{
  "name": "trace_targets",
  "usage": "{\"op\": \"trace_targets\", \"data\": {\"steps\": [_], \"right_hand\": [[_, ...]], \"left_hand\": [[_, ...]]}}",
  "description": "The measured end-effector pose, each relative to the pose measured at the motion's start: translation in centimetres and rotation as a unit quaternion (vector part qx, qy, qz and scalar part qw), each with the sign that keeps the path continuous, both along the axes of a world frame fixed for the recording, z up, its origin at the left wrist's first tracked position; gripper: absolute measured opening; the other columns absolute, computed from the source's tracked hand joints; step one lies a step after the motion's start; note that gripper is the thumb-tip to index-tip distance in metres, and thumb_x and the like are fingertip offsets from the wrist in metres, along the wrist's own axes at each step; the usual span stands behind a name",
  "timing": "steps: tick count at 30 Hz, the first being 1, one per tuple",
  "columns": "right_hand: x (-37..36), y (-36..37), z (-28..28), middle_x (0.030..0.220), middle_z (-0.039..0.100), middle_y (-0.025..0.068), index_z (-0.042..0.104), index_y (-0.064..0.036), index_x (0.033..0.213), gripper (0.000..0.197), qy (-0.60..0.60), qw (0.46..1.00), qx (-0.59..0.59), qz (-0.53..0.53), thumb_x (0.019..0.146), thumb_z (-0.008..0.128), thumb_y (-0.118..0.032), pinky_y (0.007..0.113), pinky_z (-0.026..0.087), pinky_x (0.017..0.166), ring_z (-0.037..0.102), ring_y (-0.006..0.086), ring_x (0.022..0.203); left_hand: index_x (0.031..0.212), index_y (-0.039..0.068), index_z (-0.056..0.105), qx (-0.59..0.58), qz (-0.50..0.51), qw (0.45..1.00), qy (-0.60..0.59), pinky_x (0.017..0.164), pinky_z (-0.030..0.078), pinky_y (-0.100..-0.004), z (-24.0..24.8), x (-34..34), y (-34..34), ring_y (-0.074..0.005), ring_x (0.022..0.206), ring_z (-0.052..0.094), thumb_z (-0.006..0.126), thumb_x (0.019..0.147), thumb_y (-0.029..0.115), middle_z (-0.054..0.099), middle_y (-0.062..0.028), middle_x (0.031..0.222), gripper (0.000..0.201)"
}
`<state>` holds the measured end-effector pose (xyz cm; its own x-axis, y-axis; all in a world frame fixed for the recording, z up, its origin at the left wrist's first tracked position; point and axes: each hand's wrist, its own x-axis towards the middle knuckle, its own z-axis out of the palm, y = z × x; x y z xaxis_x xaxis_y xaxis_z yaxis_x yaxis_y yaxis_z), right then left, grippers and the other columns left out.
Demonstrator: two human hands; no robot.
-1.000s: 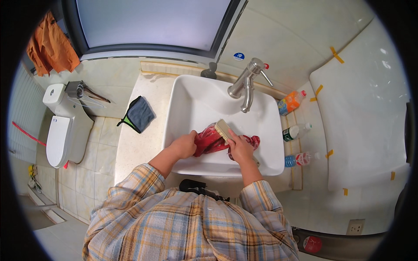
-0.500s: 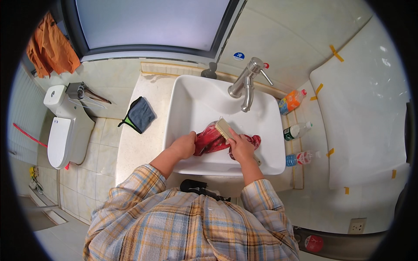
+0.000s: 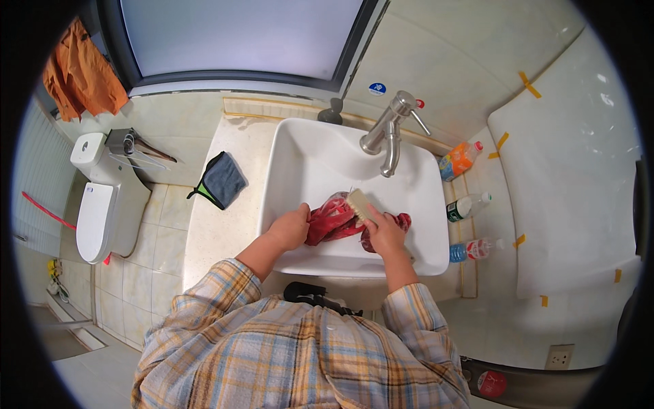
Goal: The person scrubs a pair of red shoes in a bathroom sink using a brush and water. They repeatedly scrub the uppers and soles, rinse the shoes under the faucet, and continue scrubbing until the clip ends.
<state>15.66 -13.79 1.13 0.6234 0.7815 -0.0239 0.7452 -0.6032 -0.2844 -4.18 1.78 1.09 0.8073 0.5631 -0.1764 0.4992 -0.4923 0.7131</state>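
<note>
A wet red cloth [image 3: 328, 225] with soapy patches lies bunched across the bottom of the white sink [image 3: 270, 160]. My left hand [image 3: 291, 228] grips the cloth's left end, fingers closed on it. In my right hand [image 3: 385, 235] is a beige scrub brush [image 3: 359, 204], its bristles against the middle of the cloth. The cloth's right end shows past my right hand, and part of it is hidden under that hand. Above the basin stands a metal faucet [image 3: 390, 136], with no water seen running from it.
A folded grey cloth [image 3: 225, 180] with black and green edging lies on the counter [image 3: 204, 235] left of the sink. Along the right side stand an orange bottle [image 3: 460, 161], a green-labelled bottle [image 3: 466, 206] and a blue-labelled bottle [image 3: 470, 250]. A toilet [image 3: 102, 211] is at far left.
My right hand and the brush have shifted slightly right and toward me over the red cloth. The left hand keeps its hold on the cloth's end. The whole view has drifted a little.
</note>
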Motion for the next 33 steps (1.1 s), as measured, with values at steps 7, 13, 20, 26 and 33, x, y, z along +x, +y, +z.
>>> {"op": "trace_targets", "data": {"steps": [7, 13, 20, 26, 33], "right_hand": [[-1.3, -1.4, -0.2, 0.093, 0.059, 0.0043, 0.055, -0.0333, 0.121, 0.040, 0.092, 0.973, 0.045, 0.207, 0.082, 0.061, -0.033, 0.039, 0.047, 0.073, 0.059, 0.0264, 0.083], [0.3, -1.0, -0.1, 0.099, 0.060, 0.0033, 0.056, -0.0298, 0.120, 0.040, -0.033, 0.999, 0.030, 0.018, 0.081, 0.061, -0.035, 0.041, 0.048, 0.072, 0.060, 0.0263, 0.087], [-1.5, -1.7, 0.4, 0.096, 0.060, 0.0035, 0.059, -0.0301, 0.116, 0.039, 0.105, 0.973, 0.029, 0.201, 0.078, 0.065, -0.030, 0.039, 0.047, 0.075, 0.059, 0.0260, 0.087], [0.7, -1.2, -0.2, 0.102, 0.059, 0.0040, 0.053, -0.0325, 0.122, 0.042, -0.014, 1.000, 0.015, -0.007, 0.081, 0.061, -0.034, 0.041, 0.048, 0.072, 0.059, 0.0259, 0.090], [-0.9, -1.9, 0.3, 0.096, 0.060, 0.0043, 0.059, -0.0288, 0.116, 0.041, 0.128, 0.972, 0.054, 0.192, 0.077, 0.067, -0.028, 0.037, 0.048, 0.075, 0.059, 0.0257, 0.088]], "left_hand": [[0.094, 0.005, 0.048, -0.007, -0.003, 1.000, 0.027, 0.069, 0.045, -0.0461, 0.1, 0.0, 0.1, -0.0396, 0.079, 0.058, 0.054, 0.083, 0.015, 0.061, -0.0196, 0.082, 0.016], [0.094, 0.008, 0.051, 0.012, -0.013, 0.998, 0.053, 0.069, 0.046, -0.0440, 0.5, 0.1, 0.1, -0.0361, 0.081, 0.059, 0.057, 0.082, 0.017, 0.062, -0.0155, 0.083, 0.016], [0.094, 0.010, 0.053, 0.034, -0.015, 0.994, 0.105, 0.070, 0.046, -0.0436, 1.1, 0.2, -0.1, -0.0343, 0.082, 0.060, 0.054, 0.083, 0.018, 0.063, -0.0137, 0.084, 0.014], [0.094, 0.012, 0.055, 0.043, -0.026, 0.993, 0.110, 0.071, 0.047, -0.0433, 1.0, 0.4, -0.2, -0.0337, 0.083, 0.061, 0.051, 0.083, 0.017, 0.064, -0.0130, 0.085, 0.013], [0.096, 0.013, 0.056, 0.085, -0.055, 0.984, 0.148, 0.071, 0.047, -0.0429, 0.7, 0.2, -0.3, -0.0333, 0.084, 0.061, 0.050, 0.084, 0.017, 0.064, -0.0129, 0.087, 0.015]]}}
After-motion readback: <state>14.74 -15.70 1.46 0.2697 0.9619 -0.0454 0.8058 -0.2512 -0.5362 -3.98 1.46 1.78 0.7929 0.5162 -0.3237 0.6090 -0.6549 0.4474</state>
